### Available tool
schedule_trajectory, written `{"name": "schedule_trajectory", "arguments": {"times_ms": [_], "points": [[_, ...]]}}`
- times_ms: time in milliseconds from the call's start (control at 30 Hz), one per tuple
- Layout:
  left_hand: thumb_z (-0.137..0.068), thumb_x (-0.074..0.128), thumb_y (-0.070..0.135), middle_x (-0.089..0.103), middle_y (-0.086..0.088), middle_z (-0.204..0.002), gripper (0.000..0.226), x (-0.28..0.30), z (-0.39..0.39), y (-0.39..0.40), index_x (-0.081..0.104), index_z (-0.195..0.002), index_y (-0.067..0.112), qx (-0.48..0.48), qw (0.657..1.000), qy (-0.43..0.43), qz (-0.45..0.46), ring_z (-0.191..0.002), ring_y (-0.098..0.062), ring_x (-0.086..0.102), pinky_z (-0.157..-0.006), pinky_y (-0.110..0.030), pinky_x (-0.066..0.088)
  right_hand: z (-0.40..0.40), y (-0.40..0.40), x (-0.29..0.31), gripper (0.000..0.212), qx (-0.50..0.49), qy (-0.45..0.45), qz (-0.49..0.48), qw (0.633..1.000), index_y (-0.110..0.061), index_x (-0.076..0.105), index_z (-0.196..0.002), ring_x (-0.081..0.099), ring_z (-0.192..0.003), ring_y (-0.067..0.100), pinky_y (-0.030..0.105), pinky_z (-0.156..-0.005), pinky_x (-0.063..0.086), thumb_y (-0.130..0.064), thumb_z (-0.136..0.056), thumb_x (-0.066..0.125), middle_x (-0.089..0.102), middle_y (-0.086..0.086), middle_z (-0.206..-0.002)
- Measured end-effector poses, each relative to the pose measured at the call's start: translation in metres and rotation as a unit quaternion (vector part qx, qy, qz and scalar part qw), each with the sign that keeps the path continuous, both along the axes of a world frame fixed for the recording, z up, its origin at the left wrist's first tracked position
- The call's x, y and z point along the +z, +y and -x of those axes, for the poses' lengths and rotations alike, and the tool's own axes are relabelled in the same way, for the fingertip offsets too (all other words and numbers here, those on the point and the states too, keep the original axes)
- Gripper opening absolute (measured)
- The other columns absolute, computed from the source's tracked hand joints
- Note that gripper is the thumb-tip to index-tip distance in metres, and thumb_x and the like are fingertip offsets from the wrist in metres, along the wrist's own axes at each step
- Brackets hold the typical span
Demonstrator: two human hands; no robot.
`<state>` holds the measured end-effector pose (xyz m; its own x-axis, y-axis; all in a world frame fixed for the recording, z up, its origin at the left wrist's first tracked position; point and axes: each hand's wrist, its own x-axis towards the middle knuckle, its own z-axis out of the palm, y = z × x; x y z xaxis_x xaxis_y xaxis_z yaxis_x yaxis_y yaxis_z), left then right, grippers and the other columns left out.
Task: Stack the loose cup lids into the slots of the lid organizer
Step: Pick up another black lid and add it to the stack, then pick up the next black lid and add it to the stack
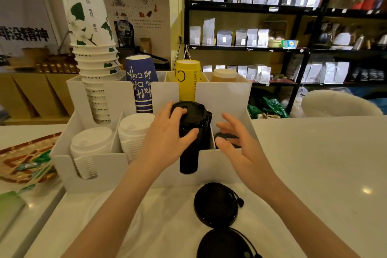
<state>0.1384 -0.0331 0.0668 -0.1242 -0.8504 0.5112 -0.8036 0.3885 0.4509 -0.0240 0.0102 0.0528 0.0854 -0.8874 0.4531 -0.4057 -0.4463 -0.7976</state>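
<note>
From centre frame I see my left hand (pixel 167 140) with fingers wrapped on the black lid stack (pixel 191 132) in the white lid organizer (pixel 219 165), my right hand (pixel 236 144) spread and empty beside it, two loose black lids (pixel 215 203) lower centre; pressing unevenly could tip that tall stack.

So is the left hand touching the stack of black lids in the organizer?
Touching. The head view shows the left hand wrapped on the black lid stack, fingers on its top and thumb pressed against its side.
</note>
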Motion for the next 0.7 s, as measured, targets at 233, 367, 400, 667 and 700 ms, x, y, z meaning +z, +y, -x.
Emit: {"name": "schedule_trajectory", "arguments": {"times_ms": [233, 367, 400, 667, 700], "points": [[-0.087, 0.044, 0.041, 0.017, -0.009, -0.153, 0.059, -0.009, -0.001, 0.006, 0.026, -0.138, 0.018, 0.017, 0.999, -0.045, 0.026, -0.141, -0.023, 0.009, -0.116, -0.040, 0.014, 0.031, 0.026, -0.062, 0.040, 0.002, 0.153, -0.059, 0.987, -0.033, 0.041, -0.124, 0.041, -0.114, -0.004, -0.001, -0.090, 0.028, -0.030, -0.086, 0.052, 0.048, -0.010, -0.130], [-0.087, 0.042, 0.044, 0.004, -0.010, -0.155, 0.064, -0.019, 0.000, 0.015, 0.015, -0.141, 0.021, 0.015, 0.998, -0.060, 0.032, -0.143, -0.024, -0.001, -0.115, -0.037, 0.004, 0.035, 0.028, -0.083, 0.047, -0.006, 0.189, -0.115, 0.975, -0.027, 0.040, -0.127, 0.037, -0.117, 0.004, 0.016, -0.095, 0.026, -0.032, -0.083, 0.056, 0.046, -0.004, -0.132], [-0.087, 0.042, 0.044, 0.003, -0.011, -0.155, 0.065, -0.024, 0.001, 0.020, 0.014, -0.141, 0.022, 0.013, 0.996, -0.069, 0.046, -0.143, -0.025, -0.002, -0.114, -0.036, 0.003, 0.034, 0.028, -0.084, 0.046, -0.008, 0.189, -0.120, 0.975, -0.026, 0.042, -0.125, 0.038, -0.116, 0.007, 0.018, -0.094, 0.027, -0.032, -0.083, 0.056, 0.048, -0.003, -0.129], [-0.084, 0.045, 0.037, 0.054, -0.006, -0.128, 0.045, -0.083, -0.002, 0.066, 0.046, -0.125, 0.019, -0.178, 0.981, -0.066, 0.026, -0.117, -0.005, 0.038, -0.102, -0.014, 0.023, 0.034, 0.035, -0.080, 0.028, -0.017, 0.173, -0.107, 0.979, -0.026, 0.058, -0.107, 0.046, -0.101, 0.002, 0.011, -0.077, 0.035, -0.034, -0.079, 0.060, 0.060, -0.004, -0.108], [-0.083, 0.046, 0.040, 0.050, -0.003, -0.132, 0.047, -0.089, -0.003, 0.069, 0.044, -0.127, 0.022, -0.193, 0.979, -0.055, -0.018, -0.118, 0.001, 0.035, -0.101, -0.008, 0.020, 0.033, 0.036, -0.079, 0.029, -0.021, 0.172, -0.107, 0.979, -0.023, 0.060, -0.106, 0.049, -0.101, 0.010, 0.015, -0.076, 0.037, -0.034, -0.079, 0.060, 0.062, 0.000, -0.107]]}}
